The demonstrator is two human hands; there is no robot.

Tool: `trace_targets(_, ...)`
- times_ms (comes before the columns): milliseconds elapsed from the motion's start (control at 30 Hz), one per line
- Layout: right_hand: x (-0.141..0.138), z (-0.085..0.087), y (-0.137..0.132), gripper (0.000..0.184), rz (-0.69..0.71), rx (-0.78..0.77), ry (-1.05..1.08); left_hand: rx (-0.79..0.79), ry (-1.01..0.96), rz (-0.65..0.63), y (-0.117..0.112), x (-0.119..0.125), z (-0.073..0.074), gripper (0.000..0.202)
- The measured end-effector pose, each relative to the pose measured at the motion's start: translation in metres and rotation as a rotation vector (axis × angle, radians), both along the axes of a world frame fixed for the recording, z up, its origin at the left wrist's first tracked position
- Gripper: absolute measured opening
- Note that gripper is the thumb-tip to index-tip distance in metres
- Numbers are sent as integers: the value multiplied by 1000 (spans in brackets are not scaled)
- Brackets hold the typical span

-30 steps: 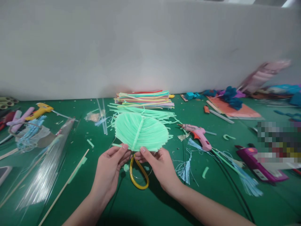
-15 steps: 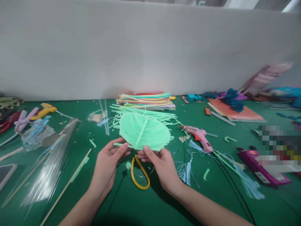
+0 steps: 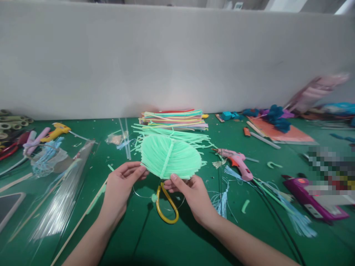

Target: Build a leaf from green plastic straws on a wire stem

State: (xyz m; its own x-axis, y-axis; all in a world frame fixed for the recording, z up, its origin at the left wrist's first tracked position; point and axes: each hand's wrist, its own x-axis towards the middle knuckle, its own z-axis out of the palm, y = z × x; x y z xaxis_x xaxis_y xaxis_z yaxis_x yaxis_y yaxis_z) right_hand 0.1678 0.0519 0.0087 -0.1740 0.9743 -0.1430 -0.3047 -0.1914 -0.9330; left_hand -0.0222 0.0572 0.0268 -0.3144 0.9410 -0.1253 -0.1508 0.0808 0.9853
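Note:
A mint-green leaf-shaped panel [image 3: 180, 159] made of rows of pipe cleaners, with a raised centre rib, is held up over the table. Below the rib hangs a yellow tube loop [image 3: 176, 215], its ends near the panel's lower edge. My right hand [image 3: 191, 192] pinches that lower edge, thumb on top and fingers underneath. At the panel's left tip, my left hand [image 3: 127, 181] is closed with thumb against fingers on the edge. A thin clear wire or thread curves beside the loop, close to a small green tuft [image 3: 154, 198].
Behind the panel lie loose green pipe cleaners [image 3: 138, 127] and a multicoloured bundle [image 3: 173, 116]. A pink glue gun [image 3: 240, 164] with a black cord and a purple device [image 3: 310, 195] are to the right. Left are a yellow glue gun [image 3: 57, 132], clear sticks [image 3: 61, 195] and a wooden stick [image 3: 80, 220].
My left hand has shifted left to the panel's tip, and the short green strip at its fingers no longer shows. My right hand keeps its hold. The view has shifted slightly.

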Motion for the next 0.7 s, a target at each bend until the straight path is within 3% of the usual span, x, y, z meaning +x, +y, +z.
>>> trace_targets(367, -1, -1, -1, 32, 57, 56, -40, -89, -161, -70, -3, 4, 2, 30)
trace_targets(567, -2, -3, -2, 32, 48, 19, -5, -38, -175, -64, -6, 11, 0, 27)
trace_targets(700, -2, -1, -2, 34, 115, -55, 69, 20, -163, -27, -8, 14, 1, 26)
